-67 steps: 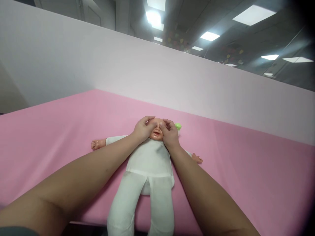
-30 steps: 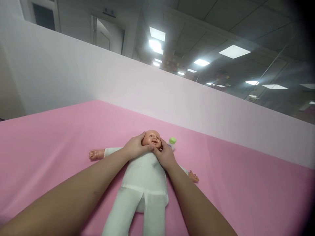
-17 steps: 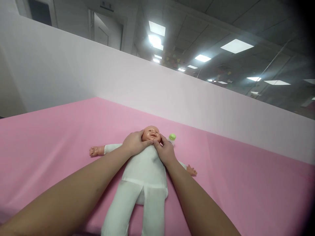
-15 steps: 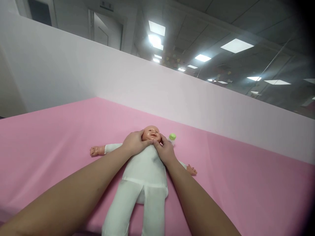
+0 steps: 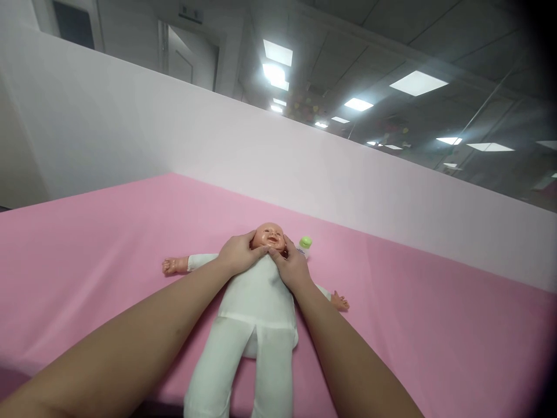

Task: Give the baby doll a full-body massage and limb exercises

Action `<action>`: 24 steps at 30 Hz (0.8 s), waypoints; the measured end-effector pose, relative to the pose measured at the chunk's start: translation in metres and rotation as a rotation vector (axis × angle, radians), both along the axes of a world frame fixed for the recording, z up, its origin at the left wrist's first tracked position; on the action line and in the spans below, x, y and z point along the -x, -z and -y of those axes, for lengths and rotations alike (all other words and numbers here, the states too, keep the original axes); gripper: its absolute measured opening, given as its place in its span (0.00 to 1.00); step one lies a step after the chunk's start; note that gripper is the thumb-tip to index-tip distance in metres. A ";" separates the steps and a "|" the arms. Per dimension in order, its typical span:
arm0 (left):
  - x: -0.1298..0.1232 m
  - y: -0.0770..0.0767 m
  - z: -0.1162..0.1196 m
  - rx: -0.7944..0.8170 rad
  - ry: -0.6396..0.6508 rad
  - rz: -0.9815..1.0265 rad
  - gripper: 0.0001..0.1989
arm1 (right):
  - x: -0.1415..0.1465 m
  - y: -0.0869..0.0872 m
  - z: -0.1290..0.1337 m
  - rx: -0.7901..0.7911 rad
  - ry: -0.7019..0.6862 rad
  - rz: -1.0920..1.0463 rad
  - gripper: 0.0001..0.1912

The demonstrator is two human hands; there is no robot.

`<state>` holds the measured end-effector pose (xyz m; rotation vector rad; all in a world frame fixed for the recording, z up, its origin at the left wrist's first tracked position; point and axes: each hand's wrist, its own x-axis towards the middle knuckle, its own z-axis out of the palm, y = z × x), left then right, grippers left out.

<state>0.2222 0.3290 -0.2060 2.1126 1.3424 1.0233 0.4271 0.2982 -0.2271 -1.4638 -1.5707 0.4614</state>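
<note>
A baby doll (image 5: 260,296) with a white cloth body lies on its back, its arms spread to both sides. My left hand (image 5: 239,253) is curved round the left side of its head and neck, thumb at the chin. On the other side, my right hand (image 5: 293,266) cups the head and neck in the same way, its thumb close to the left one below the chin. The fingertips behind the head are hidden. Just beyond my right hand stands a small white bottle with a green cap (image 5: 306,242).
The doll rests on a pink cloth surface (image 5: 418,313). A white partition (image 5: 304,168) runs along its back edge and left side. Past the partition are a door (image 5: 180,58) and lit ceiling panels.
The view has shifted very slightly. Both hands keep their hold on the doll's head and neck, with the thumbs a little nearer each other.
</note>
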 end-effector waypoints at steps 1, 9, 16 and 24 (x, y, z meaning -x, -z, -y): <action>0.000 0.001 0.000 -0.002 0.002 0.005 0.27 | 0.000 0.000 0.000 0.004 0.012 -0.004 0.45; 0.004 0.005 -0.002 0.008 0.017 0.039 0.26 | -0.005 0.005 -0.003 0.009 0.007 -0.028 0.41; 0.003 0.012 -0.008 0.006 0.021 0.090 0.29 | -0.008 0.008 -0.007 -0.021 -0.006 -0.054 0.35; 0.002 0.007 -0.003 0.032 0.005 0.071 0.31 | -0.004 0.002 0.000 0.018 -0.024 -0.097 0.46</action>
